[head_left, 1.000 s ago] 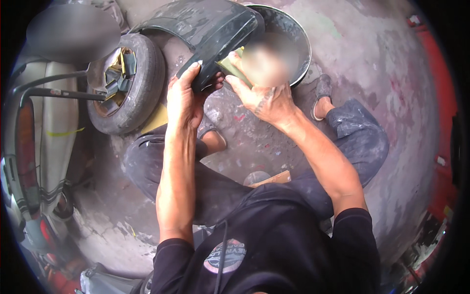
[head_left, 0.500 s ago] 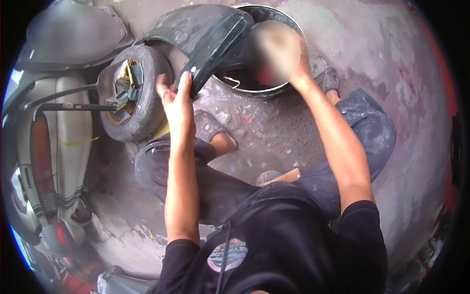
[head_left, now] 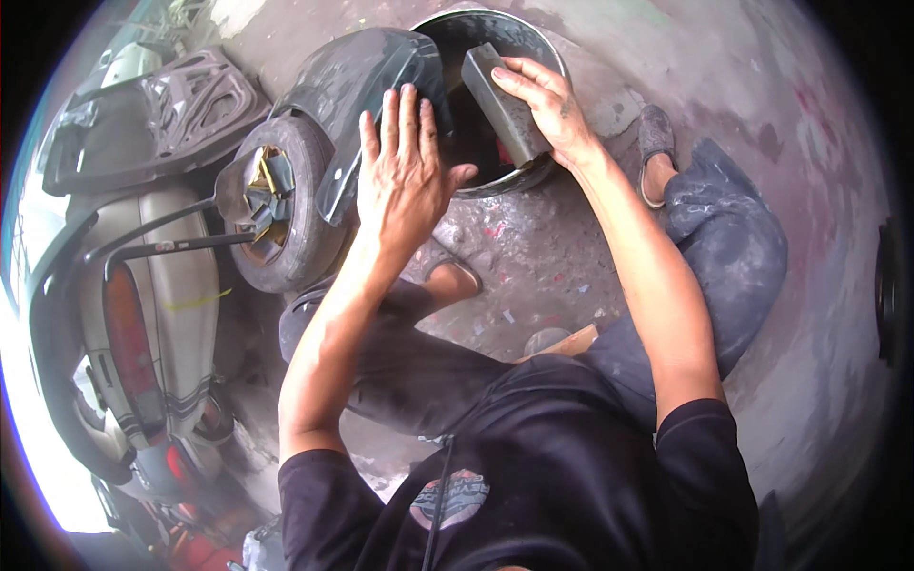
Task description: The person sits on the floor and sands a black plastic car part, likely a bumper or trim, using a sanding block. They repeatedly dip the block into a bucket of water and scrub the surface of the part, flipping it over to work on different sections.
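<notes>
Fingers of the right hand [head_left: 554, 112] closed round the upper right side of a grey block [head_left: 505, 107], two of them seen reaching over its near face; underside of the grip hidden. Block lies just left of that palm, its lower left side clear of the fingers. Its long axis runs slantwise, far end up and to the left, near end down and to the right, close by the wrist; held tilted above a round dark tub [head_left: 519, 33], near end over the rim as seen from above. Left hand [head_left: 405, 186] flat, back upward, fingers stretched out and slightly parted, thumb wide to the right, nothing gripped; fingertips lie over a dark curved panel [head_left: 357, 71], apparently touching, though exact contact cannot be told. Panel is arched: broad part away from the person, right end at the tub's edge, a narrow tip pointing down and to the left beside the tyre [head_left: 319, 252]. Tyre leans at the left, folded yellow and grey scraps [head_left: 271, 190] bunched in its centre, a bent dark bar [head_left: 181, 245] reaching to it. Further out: stained floor [head_left: 562, 238], a dark shoe [head_left: 655, 131] right of the tub, a dark openwork frame [head_left: 157, 124] far left.
</notes>
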Available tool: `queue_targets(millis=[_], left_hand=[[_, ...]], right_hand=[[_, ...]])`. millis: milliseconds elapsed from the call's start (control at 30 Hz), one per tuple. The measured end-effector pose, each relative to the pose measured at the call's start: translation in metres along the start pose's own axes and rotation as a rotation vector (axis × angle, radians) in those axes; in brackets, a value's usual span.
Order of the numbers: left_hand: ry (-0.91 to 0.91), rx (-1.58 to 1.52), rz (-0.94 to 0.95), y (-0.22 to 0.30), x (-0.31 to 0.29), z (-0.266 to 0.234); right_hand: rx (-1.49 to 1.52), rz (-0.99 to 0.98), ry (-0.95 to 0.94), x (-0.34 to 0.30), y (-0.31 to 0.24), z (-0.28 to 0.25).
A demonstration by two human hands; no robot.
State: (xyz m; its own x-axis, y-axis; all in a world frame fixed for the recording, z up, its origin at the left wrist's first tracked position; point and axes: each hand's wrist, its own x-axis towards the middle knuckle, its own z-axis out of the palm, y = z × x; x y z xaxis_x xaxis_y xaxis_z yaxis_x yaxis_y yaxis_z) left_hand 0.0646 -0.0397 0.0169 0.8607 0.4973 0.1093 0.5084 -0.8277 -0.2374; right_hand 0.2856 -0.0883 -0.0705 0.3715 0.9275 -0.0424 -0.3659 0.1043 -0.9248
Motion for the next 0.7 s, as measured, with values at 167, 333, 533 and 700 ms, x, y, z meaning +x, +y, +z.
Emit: queue_targets(millis=[167, 333, 533, 700], left_hand=[[0.016, -0.001, 0.170, 0.018, 0.031, 0.022], [-0.113, -0.329, 0.284, 0.035, -0.003, 0.012], [-0.094, -0.113, 0.099, -0.012, -0.015, -0.018], [-0.098, -0.099, 0.102, -0.044, 0.025, -0.018]], right_hand=[[0.318, 0.069, -0.019, 0.003, -0.001, -0.011], [0.324, 0.107, 0.000, 0.006, 0.002, -0.018], [0.272, 0.165, -0.048, 0.004, -0.008, -0.012], [0.289, 0.165, -0.037, 0.002, -0.011, -0.008]])
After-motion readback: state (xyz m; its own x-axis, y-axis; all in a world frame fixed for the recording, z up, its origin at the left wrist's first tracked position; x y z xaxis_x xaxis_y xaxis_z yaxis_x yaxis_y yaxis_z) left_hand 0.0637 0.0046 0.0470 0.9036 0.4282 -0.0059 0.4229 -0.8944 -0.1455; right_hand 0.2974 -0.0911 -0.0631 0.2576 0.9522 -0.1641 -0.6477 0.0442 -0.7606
